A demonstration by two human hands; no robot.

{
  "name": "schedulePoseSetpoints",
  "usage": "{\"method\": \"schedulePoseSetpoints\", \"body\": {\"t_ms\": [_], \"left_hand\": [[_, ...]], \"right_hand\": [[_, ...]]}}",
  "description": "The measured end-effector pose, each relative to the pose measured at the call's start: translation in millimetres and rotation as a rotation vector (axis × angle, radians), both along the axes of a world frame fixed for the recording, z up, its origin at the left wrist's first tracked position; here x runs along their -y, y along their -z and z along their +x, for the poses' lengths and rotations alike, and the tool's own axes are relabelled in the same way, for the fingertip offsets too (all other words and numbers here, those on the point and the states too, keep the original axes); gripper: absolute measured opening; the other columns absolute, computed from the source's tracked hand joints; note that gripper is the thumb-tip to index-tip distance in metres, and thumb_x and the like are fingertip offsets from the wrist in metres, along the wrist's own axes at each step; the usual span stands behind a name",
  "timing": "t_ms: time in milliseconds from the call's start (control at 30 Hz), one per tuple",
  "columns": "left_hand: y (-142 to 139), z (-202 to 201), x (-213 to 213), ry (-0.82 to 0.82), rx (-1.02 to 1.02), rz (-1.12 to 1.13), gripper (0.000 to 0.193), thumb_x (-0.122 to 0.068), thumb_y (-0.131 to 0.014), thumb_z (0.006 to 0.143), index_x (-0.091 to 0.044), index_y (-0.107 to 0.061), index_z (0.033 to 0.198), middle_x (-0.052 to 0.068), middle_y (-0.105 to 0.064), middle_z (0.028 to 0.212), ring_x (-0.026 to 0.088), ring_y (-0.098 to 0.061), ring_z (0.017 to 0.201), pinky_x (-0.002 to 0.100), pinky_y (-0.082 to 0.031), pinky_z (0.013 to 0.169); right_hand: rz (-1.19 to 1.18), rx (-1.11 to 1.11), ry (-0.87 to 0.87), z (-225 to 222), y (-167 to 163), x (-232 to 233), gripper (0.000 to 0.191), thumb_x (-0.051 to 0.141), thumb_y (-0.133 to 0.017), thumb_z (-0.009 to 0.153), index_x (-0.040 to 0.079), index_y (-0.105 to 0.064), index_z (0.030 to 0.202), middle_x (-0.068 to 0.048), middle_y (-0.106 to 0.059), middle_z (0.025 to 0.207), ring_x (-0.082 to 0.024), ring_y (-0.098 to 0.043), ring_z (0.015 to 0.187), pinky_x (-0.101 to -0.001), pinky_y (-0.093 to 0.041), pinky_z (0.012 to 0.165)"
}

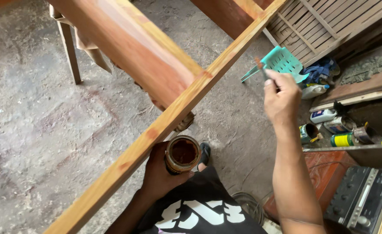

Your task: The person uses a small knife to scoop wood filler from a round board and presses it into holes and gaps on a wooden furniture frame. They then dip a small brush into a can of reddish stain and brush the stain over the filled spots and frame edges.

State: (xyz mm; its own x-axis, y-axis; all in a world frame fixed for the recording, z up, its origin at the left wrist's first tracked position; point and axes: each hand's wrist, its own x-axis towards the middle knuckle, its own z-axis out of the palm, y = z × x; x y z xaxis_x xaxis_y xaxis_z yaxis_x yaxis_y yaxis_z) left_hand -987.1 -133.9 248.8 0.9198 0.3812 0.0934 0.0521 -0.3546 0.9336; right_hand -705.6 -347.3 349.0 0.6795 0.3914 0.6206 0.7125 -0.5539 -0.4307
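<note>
While the left hand (158, 171) wraps around an open can (182, 154) of brown stain, held upright just below the rail (173, 115), the right hand (281, 96) pinches a thin brush (261, 68) by its handle, bristles raised beside the rail's far stretch. Being open and partly filled, the can probably spills if tilted and is best gripped round its side. The brush looks light; the rail looks stiff, its wet faces likely slippery.
</note>
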Motion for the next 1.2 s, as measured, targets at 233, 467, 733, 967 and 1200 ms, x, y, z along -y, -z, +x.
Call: {"method": "schedulePoseSetpoints", "body": {"t_ms": [233,467,733,967,1200], "left_hand": [[-3.9,113.6,47.8,-0.104,0.051,-0.134,0.082,-0.03,-0.094,0.059,-0.007,-0.056,0.128,0.01,-0.066,0.122,0.026,-0.067,0.116,0.039,-0.052,0.097],[-27.9,208.7,93.7,-0.174,0.069,-0.111,0.081,-0.028,-0.094,0.06,-0.005,-0.059,0.13,0.012,-0.067,0.123,0.027,-0.067,0.117,0.04,-0.053,0.1],[-18.3,263.3,93.8,-0.119,0.064,-0.035,0.083,-0.032,-0.097,0.06,-0.005,-0.06,0.13,0.012,-0.066,0.124,0.029,-0.065,0.116,0.042,-0.052,0.1],[-0.1,288.4,83.0,-0.031,0.077,-0.104,0.084,-0.033,-0.096,0.06,-0.006,-0.06,0.13,0.012,-0.065,0.123,0.029,-0.064,0.116,0.041,-0.051,0.099],[-3.0,291.5,70.0,0.053,0.085,-0.099,0.085,-0.033,-0.096,0.061,-0.006,-0.06,0.132,0.012,-0.064,0.125,0.029,-0.063,0.119,0.042,-0.05,0.101]], "right_hand": [[0.062,0.138,-0.04,190.9,44.6,12.3,0.034,-0.006,-0.068,0.096,0.003,-0.074,0.129,-0.016,-0.065,0.108,-0.032,-0.064,0.1,-0.0399,-0.054,0.088],[-0.023,0.023,-0.252,216.3,15.1,21.7,0.035,-0.008,-0.073,0.093,0.005,-0.076,0.125,-0.015,-0.059,0.102,-0.027,-0.061,0.09,-0.0369,-0.052,0.078],[-0.337,0.21,-0.328,246.3,-38.3,27.4,0.028,-0.005,-0.074,0.094,0.004,-0.078,0.12,-0.013,-0.063,0.095,-0.026,-0.063,0.089,-0.038,-0.053,0.076],[-0.429,-0.06,-0.38,256.8,-56.0,13.5,0.025,-0.003,-0.071,0.095,0.005,-0.078,0.118,-0.012,-0.068,0.096,-0.019,-0.062,0.076,-0.0311,-0.052,0.063],[-0.366,-0.039,-0.472,256.3,-45.3,9.5,0.029,-0.006,-0.069,0.093,0.005,-0.079,0.118,-0.012,-0.07,0.092,-0.022,-0.064,0.082,-0.0334,-0.054,0.076]]}}
